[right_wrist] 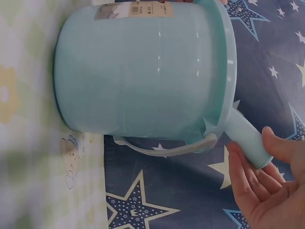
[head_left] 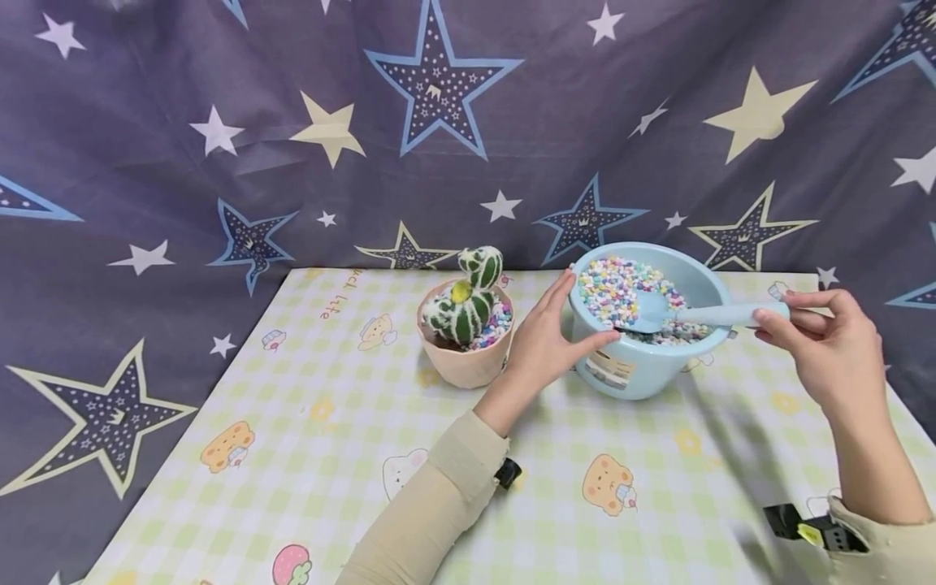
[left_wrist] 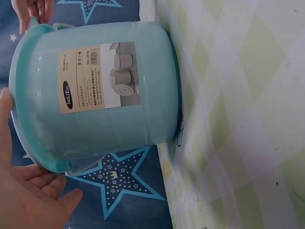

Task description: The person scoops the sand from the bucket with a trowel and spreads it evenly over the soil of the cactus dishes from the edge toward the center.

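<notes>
Sleeve (head_left: 431,504) nearest; right hand (head_left: 841,349) pinches scoop (head_left: 720,315), pointing nine o'clock into bucket (head_left: 651,375); left hand (head_left: 543,345) spread against rim (head_left: 651,349).

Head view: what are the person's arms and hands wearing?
Left sleeve and right sleeve are plain beige. A black device shows by the left, a black-and-yellow device by the right. Left hand and right hand are gloveless.

two hands (head_left: 543,335) (head_left: 841,349), one bucket (head_left: 634,383), one scoop (head_left: 720,315), one pot (head_left: 465,367), one cactus (head_left: 470,315)
</notes>
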`<state>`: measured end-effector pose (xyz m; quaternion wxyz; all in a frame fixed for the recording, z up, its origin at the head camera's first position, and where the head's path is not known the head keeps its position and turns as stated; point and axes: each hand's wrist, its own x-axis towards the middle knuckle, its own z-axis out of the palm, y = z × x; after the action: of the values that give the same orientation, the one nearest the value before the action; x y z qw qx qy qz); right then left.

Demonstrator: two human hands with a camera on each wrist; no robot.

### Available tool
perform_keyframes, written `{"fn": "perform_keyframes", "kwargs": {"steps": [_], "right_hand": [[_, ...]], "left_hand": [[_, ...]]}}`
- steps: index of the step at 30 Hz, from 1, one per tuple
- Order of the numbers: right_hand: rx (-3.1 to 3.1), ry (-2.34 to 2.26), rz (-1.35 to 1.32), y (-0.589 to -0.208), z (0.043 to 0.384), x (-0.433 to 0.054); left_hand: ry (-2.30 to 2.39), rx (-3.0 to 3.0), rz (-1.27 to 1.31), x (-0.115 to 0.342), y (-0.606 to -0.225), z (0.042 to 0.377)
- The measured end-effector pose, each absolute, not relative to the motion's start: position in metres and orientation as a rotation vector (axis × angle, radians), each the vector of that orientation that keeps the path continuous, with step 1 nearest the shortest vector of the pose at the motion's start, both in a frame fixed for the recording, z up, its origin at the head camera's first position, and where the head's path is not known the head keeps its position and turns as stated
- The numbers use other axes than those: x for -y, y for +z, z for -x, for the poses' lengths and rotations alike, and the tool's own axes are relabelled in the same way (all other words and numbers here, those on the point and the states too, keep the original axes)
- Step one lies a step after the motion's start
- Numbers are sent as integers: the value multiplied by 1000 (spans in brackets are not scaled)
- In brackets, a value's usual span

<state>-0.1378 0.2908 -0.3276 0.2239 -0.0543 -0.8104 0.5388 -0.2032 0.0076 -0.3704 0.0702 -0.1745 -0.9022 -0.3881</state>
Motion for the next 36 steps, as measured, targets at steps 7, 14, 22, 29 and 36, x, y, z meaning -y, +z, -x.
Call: {"fn": "perform_keyframes", "kwargs": {"steps": [7,14,22,29,36], "right_hand": [[2072,1747,-60,-335,138,-287],[1914,1926,-157,-338,137,-291],[1860,1979,-123,-334,132,-296],[1820,2011,-111,-333,130,-298],[1761,2048,-129,-334,129,-303]], "left_hand": [[-1154,2719,535,-8,-370,202],[-1154,2737,533,-9,-369,201],[-1136,2747,509,-8,-369,201],[-1146,2746,513,-6,-369,201],[-1127,2753,512,-5,-367,200]]}}
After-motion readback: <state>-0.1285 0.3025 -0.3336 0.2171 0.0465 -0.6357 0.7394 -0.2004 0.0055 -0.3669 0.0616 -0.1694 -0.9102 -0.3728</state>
